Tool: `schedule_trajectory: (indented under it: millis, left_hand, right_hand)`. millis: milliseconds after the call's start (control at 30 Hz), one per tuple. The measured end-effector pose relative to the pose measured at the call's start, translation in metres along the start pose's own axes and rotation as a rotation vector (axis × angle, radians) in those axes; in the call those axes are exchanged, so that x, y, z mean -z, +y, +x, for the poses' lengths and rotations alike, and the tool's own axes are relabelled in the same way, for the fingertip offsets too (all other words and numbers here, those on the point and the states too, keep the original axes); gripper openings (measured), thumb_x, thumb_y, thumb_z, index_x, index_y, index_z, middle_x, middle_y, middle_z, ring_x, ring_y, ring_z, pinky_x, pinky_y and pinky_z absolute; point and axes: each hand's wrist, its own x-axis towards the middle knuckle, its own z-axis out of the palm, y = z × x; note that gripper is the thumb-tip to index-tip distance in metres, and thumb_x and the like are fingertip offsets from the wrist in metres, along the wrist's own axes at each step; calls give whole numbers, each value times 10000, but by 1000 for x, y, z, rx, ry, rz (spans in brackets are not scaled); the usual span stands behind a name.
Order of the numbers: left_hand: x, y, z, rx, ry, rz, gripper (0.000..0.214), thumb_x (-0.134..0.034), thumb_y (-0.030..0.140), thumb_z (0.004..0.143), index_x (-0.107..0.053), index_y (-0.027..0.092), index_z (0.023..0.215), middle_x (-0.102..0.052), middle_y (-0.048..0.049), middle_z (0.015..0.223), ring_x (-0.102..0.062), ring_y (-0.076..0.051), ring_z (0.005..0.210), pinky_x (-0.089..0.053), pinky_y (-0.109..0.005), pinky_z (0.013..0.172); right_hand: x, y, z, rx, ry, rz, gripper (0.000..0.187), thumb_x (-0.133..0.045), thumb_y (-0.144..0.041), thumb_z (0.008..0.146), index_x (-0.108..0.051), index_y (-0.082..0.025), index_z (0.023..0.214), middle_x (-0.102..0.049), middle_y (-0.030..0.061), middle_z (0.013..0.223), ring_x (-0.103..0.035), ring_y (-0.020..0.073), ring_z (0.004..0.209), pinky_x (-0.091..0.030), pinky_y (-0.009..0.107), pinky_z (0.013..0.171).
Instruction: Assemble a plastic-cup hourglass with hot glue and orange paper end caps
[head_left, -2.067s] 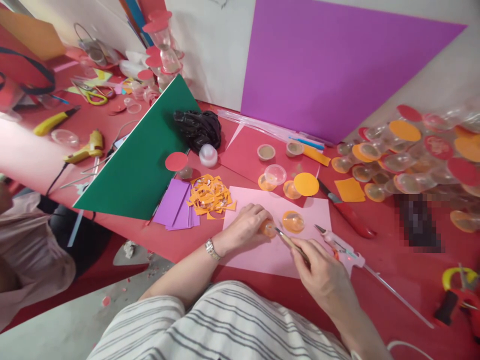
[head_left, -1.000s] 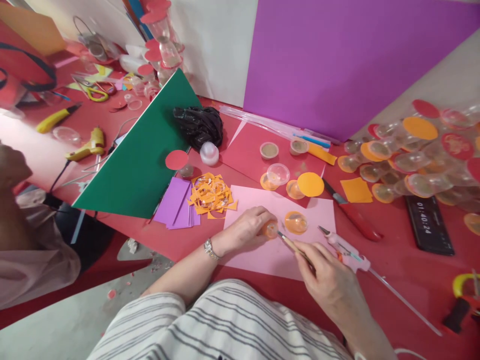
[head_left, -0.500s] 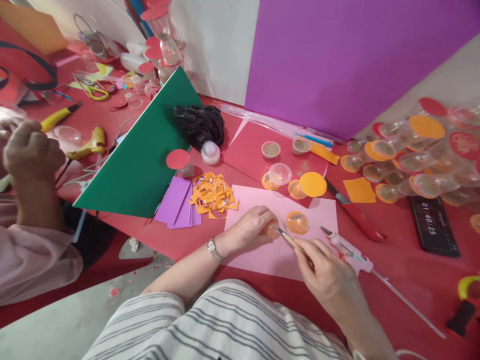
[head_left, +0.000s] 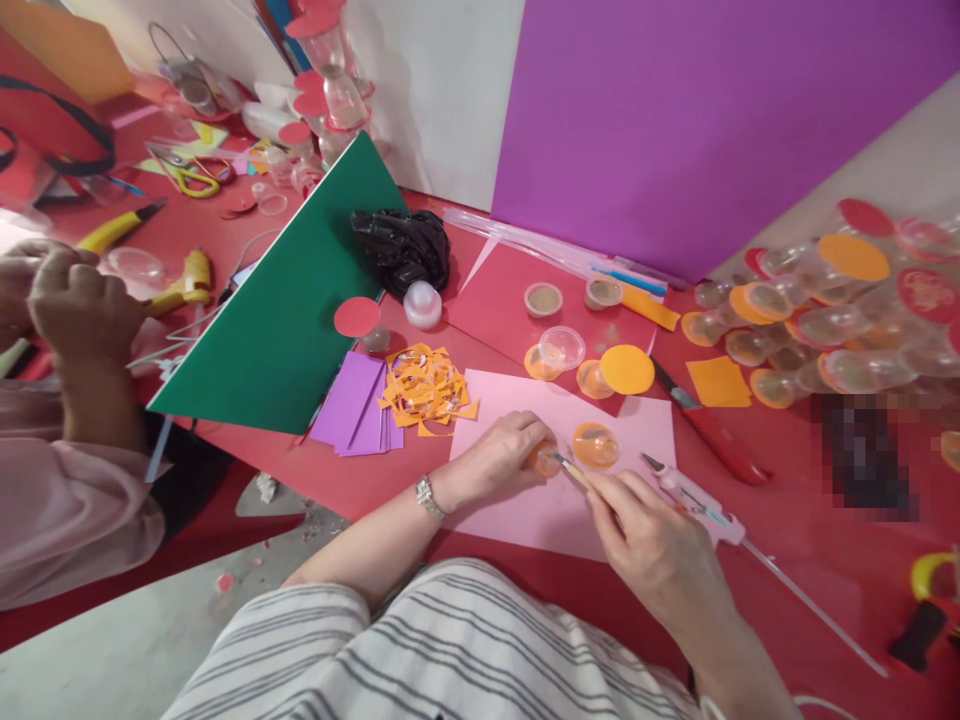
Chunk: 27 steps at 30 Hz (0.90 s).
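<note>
My left hand (head_left: 514,450) is closed round a small clear plastic cup (head_left: 545,459) with an orange tint, low over a pink sheet (head_left: 510,520). My right hand (head_left: 649,530) grips a slim tan-handled tool (head_left: 576,474); its narrow tip meets the cup. I cannot make out whether it is a brush or a knife. Just right of the cup, a clear plastic piece lies on an orange disc (head_left: 596,446). A pink glue gun (head_left: 697,497) rests beside my right hand.
Orange paper scraps (head_left: 426,388) and purple cards (head_left: 356,405) lie left, near a slanted green board (head_left: 277,320). Red-handled pliers (head_left: 716,440) and stacked clear cups (head_left: 840,300) stand right. Two sand-filled cups (head_left: 543,299) sit behind. A co-worker's hands (head_left: 75,300) are at far left.
My hands, the cup and the tool stay almost in place. At far left, the co-worker's hands have shifted slightly to the right.
</note>
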Motion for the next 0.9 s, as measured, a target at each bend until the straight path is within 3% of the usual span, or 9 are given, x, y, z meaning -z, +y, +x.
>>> schedule_trajectory:
  millis: [233, 367, 633, 767, 900]
  left_hand:
    - [1, 2, 1, -9, -9, 22, 227, -698, 194, 814, -613, 157, 1021, -631, -84, 992, -587, -213, 924, -500, -325, 849]
    - [3, 5, 0, -26, -8, 39, 200, -645, 180, 833, -619, 168, 1032, -650, -84, 1004, -596, -222, 963, -489, -339, 884]
    - [7, 6, -1, -37, -58, 90, 397, -650, 77, 744, -602, 157, 1130, -657, -85, 1095, -570, -243, 1050, -441, -361, 968]
    - [8, 6, -1, 21, -54, 99, 481, -776, 179, 720, -583, 163, 1161, -611, -109, 1165, -555, -270, 1062, -456, -390, 961]
    - [7, 3, 0, 53, -56, 102, 445, -836, 269, 720, -605, 176, 1090, -609, -102, 1108, -560, -265, 1015, -476, -388, 917]
  right_hand:
    - [5, 0, -4, 123, 7, -142, 368, -473, -88, 953, -684, -205, 1231, -695, -18, 761, -578, 53, 546, -370, 221, 546]
    - [7, 1, -11, 67, 18, -106, 316, -494, -131, 959, -698, -212, 1187, -695, -14, 764, -596, 58, 565, -372, 232, 526]
    - [-3, 7, -21, -71, 9, 81, 244, -478, -249, 993, -683, -173, 1103, -707, 26, 823, -639, 103, 640, -418, 213, 553]
    - [-7, 8, -21, -78, -12, 133, 232, -496, -246, 984, -680, -185, 1111, -701, 21, 827, -651, 101, 656, -433, 197, 563]
    - [-8, 7, -20, -85, -29, 152, 231, -497, -248, 985, -687, -190, 1103, -704, 30, 819, -661, 112, 664, -440, 206, 571]
